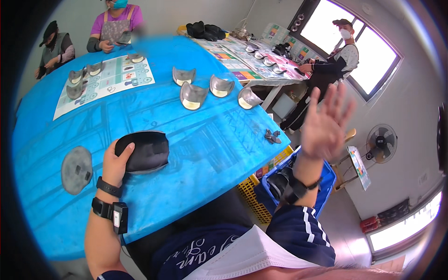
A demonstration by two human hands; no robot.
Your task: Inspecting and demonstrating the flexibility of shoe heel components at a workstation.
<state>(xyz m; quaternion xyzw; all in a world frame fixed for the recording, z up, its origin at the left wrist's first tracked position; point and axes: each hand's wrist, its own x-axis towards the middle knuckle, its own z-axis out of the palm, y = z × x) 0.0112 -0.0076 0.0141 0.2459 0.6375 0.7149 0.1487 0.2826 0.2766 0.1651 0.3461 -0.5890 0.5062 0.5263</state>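
Note:
My left hand [117, 162] grips the left side of a black curved pad [147, 151], thumb on top, at the blue table near me. The fingers under the pad are hidden. Raised over the table's right edge, my right hand [328, 123] has its fingers spread and nothing in it; motion blurs it slightly. To the left of my left hand lies a flat grey oval piece [77, 170] with a small dark patch. Farther off stand several grey curved shells with pale labels, among them one shell [193, 96] and another shell [221, 86].
The blue-covered table [200, 186] spans the left and middle. At its right corner lies a small dark clip-like piece [272, 136]. Below are a blue crate [329, 179] with black pieces and a yellow basket [256, 198]. Three people work beyond; a fan [381, 143] stands right.

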